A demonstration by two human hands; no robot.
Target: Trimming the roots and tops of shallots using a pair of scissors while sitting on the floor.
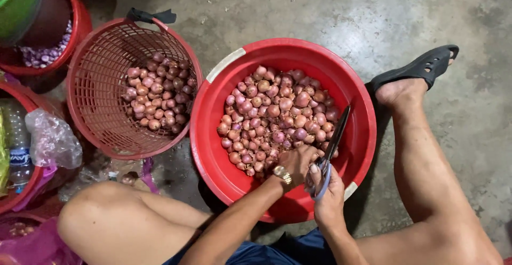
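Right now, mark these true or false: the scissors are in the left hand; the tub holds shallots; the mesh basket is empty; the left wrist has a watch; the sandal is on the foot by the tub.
1. Scissors in the left hand: false. The right hand holds them.
2. The red tub holds shallots: true.
3. The mesh basket is empty: false. It holds shallots too.
4. A watch is on the left wrist: true.
5. A black sandal is on the foot by the tub: true.
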